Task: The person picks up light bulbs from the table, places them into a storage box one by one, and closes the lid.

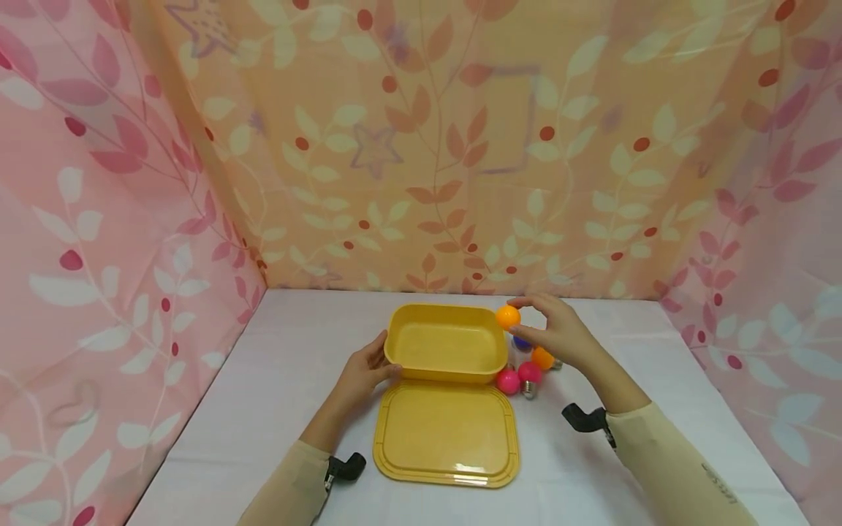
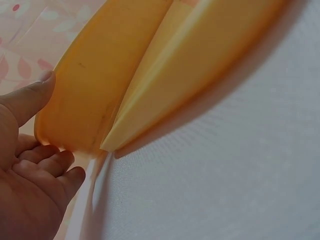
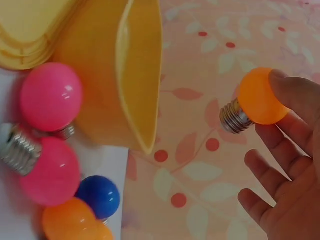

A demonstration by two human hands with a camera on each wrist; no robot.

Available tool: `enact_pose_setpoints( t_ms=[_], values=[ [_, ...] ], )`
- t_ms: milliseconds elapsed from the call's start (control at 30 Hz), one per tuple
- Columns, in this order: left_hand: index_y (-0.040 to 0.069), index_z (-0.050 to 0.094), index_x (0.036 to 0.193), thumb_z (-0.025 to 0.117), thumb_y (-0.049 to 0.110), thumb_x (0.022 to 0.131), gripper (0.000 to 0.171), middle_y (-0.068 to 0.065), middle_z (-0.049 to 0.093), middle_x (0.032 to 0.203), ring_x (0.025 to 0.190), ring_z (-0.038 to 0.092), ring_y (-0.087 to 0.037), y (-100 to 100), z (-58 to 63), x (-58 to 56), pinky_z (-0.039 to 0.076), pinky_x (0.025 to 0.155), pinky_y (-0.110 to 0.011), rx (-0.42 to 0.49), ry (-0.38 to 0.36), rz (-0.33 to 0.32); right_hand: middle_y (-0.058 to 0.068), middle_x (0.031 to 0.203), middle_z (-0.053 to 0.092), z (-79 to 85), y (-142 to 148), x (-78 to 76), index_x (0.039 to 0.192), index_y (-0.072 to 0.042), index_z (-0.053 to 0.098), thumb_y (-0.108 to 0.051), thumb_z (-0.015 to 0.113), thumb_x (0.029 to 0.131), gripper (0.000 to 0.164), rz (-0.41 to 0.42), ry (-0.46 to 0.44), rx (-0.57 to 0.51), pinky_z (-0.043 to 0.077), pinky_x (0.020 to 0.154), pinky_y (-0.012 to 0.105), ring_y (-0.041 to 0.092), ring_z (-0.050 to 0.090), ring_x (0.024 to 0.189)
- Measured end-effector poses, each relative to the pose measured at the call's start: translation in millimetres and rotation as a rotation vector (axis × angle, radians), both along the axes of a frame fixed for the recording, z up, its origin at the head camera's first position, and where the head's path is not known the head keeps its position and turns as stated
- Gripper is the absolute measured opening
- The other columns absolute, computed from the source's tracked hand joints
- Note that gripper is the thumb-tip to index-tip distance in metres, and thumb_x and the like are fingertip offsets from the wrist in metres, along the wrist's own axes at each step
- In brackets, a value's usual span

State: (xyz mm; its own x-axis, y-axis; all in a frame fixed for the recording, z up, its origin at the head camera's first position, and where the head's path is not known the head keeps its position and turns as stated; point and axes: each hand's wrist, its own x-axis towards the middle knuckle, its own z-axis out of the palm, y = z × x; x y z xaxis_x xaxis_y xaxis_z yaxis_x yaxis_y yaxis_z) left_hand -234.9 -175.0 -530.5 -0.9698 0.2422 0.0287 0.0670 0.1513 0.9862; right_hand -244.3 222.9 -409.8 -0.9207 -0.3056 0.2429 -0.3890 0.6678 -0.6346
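My right hand (image 1: 555, 332) pinches an orange light bulb (image 1: 508, 317) between thumb and fingers, at the right rim of a yellow plastic container (image 1: 447, 375). In the right wrist view, the bulb's metal screw base (image 3: 235, 117) points away from the palm, towards the container. My left hand (image 1: 362, 371) holds the container's left side, the thumb at its front corner. The container's inside is bare. In the left wrist view, the left thumb (image 2: 32, 100) presses on the container's wall (image 2: 95, 85), with the other fingers by its edge.
The yellow lid (image 1: 447, 435) lies flat in front of the container. Close to the container's right side are two pink bulbs (image 1: 509, 380), an orange bulb (image 1: 542, 357) and a partly hidden blue bulb (image 3: 100, 196). Patterned cloth (image 1: 427, 146) hangs behind the white table (image 1: 276, 409) and at both sides.
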Motion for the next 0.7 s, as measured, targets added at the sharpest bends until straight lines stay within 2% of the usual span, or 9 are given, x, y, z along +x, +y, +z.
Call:
enact_pose_setpoints(
  t_ms=[167, 300, 367, 567, 700],
  values=[
    [0.012, 0.026, 0.163, 0.082, 0.022, 0.088, 0.094, -0.006, 0.030, 0.167, 0.149, 0.038, -0.018, -1, -0.3, -1.2, 0.042, 0.112, -0.024, -0.017, 0.009, 0.008, -0.004, 0.134, 0.063, 14.0, -21, -18.5, 0.130, -0.027, 0.066, -0.044, 0.079, 0.090, 0.045, 0.109, -0.024, 0.010, 0.038, 0.116, 0.066, 0.028, 0.051, 0.136],
    [0.013, 0.027, 0.163, 0.083, 0.022, 0.087, 0.094, -0.005, 0.032, 0.166, 0.148, 0.040, -0.016, -3, 0.1, -1.2, 0.042, 0.111, -0.023, -0.017, 0.009, 0.010, -0.004, 0.136, 0.064, 23.2, -38, -34.3, 0.131, -0.028, 0.067, -0.038, 0.080, 0.090, 0.045, 0.195, -0.037, 0.047, 0.037, 0.117, 0.064, 0.027, 0.051, 0.137],
    [0.013, 0.028, 0.162, 0.082, 0.022, 0.087, 0.093, -0.006, 0.032, 0.166, 0.148, 0.040, -0.018, -4, 0.3, -0.4, 0.042, 0.112, -0.024, -0.016, 0.010, 0.008, -0.002, 0.137, 0.065, 26.7, -46, -41.4, 0.130, -0.027, 0.067, -0.036, 0.081, 0.089, 0.044, 0.208, -0.059, 0.084, 0.036, 0.117, 0.065, 0.029, 0.051, 0.138],
    [0.014, 0.028, 0.162, 0.083, 0.022, 0.087, 0.094, -0.004, 0.031, 0.166, 0.148, 0.039, -0.016, -4, -1.2, 0.5, 0.042, 0.112, -0.023, 0.000, -0.003, 0.000, -0.002, 0.140, 0.063, 30.7, -64, -60.9, 0.129, -0.029, 0.069, -0.032, 0.081, 0.089, 0.041, 0.240, -0.158, 0.116, 0.033, 0.118, 0.068, 0.033, 0.049, 0.141],
    [0.014, 0.027, 0.162, 0.083, 0.022, 0.087, 0.094, -0.005, 0.031, 0.166, 0.148, 0.039, -0.017, -3, -2.8, 0.6, 0.042, 0.111, -0.024, 0.020, 0.000, -0.008, -0.008, 0.135, 0.065, 28.6, -76, -73.6, 0.128, -0.029, 0.070, -0.027, 0.079, 0.091, 0.038, 0.317, -0.201, 0.098, 0.038, 0.116, 0.065, 0.031, 0.053, 0.137]
  ],
)
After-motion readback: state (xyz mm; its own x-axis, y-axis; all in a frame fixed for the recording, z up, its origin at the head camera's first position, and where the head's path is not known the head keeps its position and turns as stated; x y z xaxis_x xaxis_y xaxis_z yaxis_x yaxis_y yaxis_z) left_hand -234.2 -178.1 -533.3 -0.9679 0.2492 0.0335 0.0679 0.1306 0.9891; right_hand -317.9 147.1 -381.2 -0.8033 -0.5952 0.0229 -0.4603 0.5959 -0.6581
